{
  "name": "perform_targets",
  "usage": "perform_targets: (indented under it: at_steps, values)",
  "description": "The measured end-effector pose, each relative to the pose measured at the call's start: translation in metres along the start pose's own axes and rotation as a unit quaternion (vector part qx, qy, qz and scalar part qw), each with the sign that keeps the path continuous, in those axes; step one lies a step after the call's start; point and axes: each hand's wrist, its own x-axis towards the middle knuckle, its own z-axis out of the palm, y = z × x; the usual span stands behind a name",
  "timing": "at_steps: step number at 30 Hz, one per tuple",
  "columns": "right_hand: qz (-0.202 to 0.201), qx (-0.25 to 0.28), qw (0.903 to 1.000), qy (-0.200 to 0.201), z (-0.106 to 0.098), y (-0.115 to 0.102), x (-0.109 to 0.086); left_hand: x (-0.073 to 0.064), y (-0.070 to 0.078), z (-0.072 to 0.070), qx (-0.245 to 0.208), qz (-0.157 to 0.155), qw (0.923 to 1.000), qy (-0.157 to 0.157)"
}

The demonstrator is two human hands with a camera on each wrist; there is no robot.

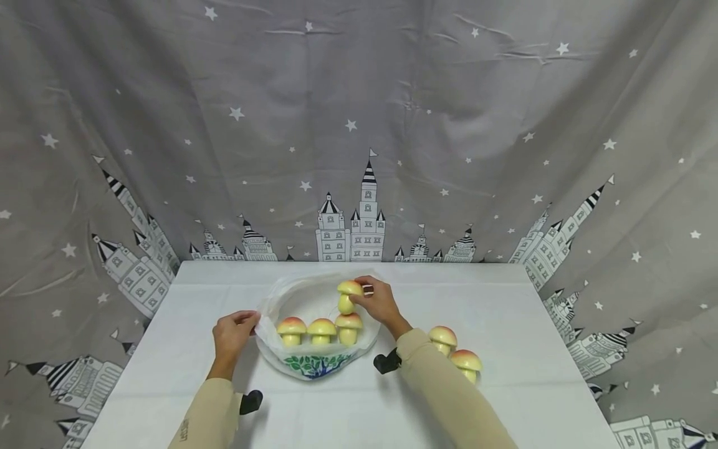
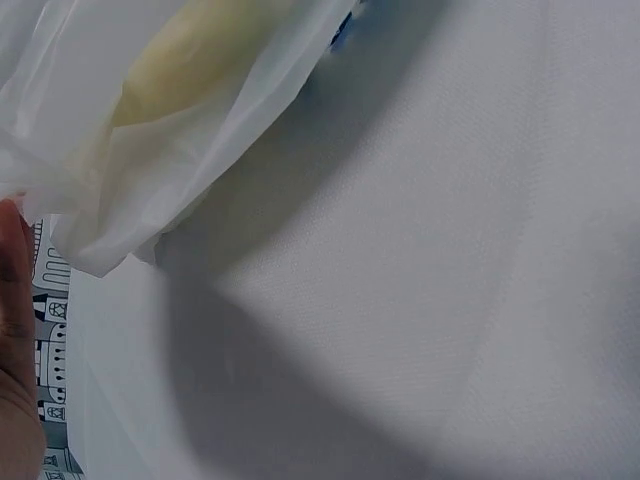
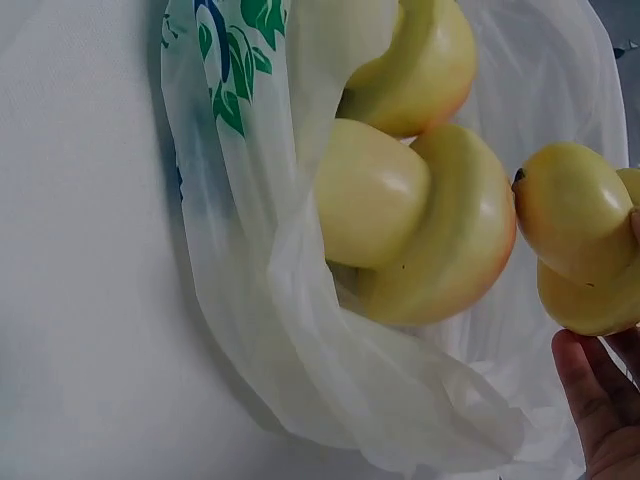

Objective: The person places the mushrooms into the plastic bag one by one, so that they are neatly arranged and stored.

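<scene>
A white plastic bag [image 1: 268,349] with a printed blue and green tree lies with its mouth wide on the table. My left hand [image 1: 231,337] pinches the bag's left rim; only a strip of that hand [image 2: 15,330] shows in the left wrist view. Three yellow toy mushrooms with reddish caps sit in a row inside, among them the middle mushroom [image 1: 321,330]. Above the rightmost one, my right hand [image 1: 382,304] holds another toy mushroom [image 1: 349,288] upright over the bag. In the right wrist view this held mushroom [image 3: 580,215] is partly cut off by the frame edge.
Two more toy mushrooms, one farther back [image 1: 443,337] and one nearer [image 1: 467,363], stand on the white table [image 1: 505,312] beside my right forearm. Behind the table hangs a grey curtain [image 1: 336,87] printed with castles and stars.
</scene>
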Motion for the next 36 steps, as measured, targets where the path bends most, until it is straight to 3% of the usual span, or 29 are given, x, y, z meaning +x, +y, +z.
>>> perform_targets:
  at_steps: [22, 36]
  values:
    - [0.018, 0.001, 0.9994, -0.029, 0.039, -0.010, 0.014, 0.000, 0.003, -0.005, -0.015, 0.009, 0.9998, 0.001]
    - [0.067, 0.008, 0.9968, -0.043, 0.069, -0.023, 0.025, 0.001, 0.000, -0.003, -0.020, 0.018, 0.9996, 0.002]
